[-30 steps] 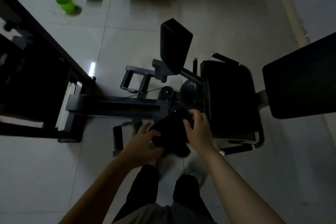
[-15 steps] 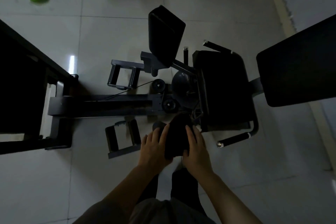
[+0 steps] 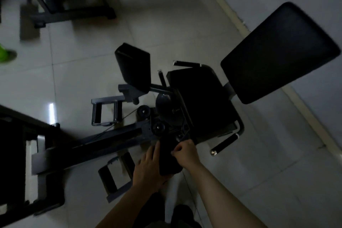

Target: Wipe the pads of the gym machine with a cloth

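Head view: both hands work near leg pad [image 3: 169, 155], dark, low beside seat pad [image 3: 201, 98]. Left hand [image 3: 149, 167] flat against pad side, bracing. Right hand [image 3: 187, 152] fingers pinched, presumably on dark cloth, indistinguishable from pad.

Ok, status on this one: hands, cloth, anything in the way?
Left hand and right hand both on the dark pad nearest the person. Cloth not distinguishable, too dim. Nothing blocking.
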`<state>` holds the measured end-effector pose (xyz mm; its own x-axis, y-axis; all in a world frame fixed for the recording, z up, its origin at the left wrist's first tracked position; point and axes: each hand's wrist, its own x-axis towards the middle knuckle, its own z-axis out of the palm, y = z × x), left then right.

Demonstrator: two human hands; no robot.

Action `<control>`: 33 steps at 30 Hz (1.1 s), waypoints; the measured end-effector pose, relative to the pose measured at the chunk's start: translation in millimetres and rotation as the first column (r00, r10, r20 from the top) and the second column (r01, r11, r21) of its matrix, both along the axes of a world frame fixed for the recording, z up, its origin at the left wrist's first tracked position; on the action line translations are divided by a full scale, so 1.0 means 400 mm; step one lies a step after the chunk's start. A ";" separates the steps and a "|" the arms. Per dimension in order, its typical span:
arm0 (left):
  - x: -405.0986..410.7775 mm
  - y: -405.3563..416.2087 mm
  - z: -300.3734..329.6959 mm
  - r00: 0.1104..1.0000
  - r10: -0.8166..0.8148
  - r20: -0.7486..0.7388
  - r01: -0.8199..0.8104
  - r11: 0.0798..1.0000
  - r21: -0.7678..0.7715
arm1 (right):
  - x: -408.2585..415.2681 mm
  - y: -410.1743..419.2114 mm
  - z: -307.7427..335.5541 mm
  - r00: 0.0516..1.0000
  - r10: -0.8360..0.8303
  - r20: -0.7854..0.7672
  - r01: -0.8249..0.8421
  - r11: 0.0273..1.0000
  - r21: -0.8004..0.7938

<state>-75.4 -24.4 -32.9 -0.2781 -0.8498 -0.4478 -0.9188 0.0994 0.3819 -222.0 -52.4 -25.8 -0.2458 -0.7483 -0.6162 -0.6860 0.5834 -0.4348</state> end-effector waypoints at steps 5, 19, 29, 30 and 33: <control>-0.007 0.008 -0.022 0.999 0.028 -0.041 -0.028 1.000 0.004 | -0.065 -0.053 0.012 0.994 -0.111 0.024 0.113 0.986 -0.123; -0.028 0.009 -0.017 0.995 0.073 0.064 -0.075 0.997 0.024 | -0.098 0.031 -0.042 0.987 -0.123 0.102 0.142 0.967 -0.212; -0.031 0.009 -0.009 0.984 0.063 0.165 -0.078 0.993 0.090 | -0.119 0.065 -0.001 0.991 0.060 -0.123 -0.068 0.996 -0.064; -0.034 0.009 0.003 0.982 0.066 0.175 -0.083 0.992 0.092 | -0.133 0.060 0.024 0.991 0.092 -0.102 -0.092 0.996 0.000; -0.066 0.000 0.071 0.996 0.041 0.076 -0.037 0.998 -0.048 | -0.207 0.068 0.106 0.974 0.213 0.082 -0.227 0.936 0.268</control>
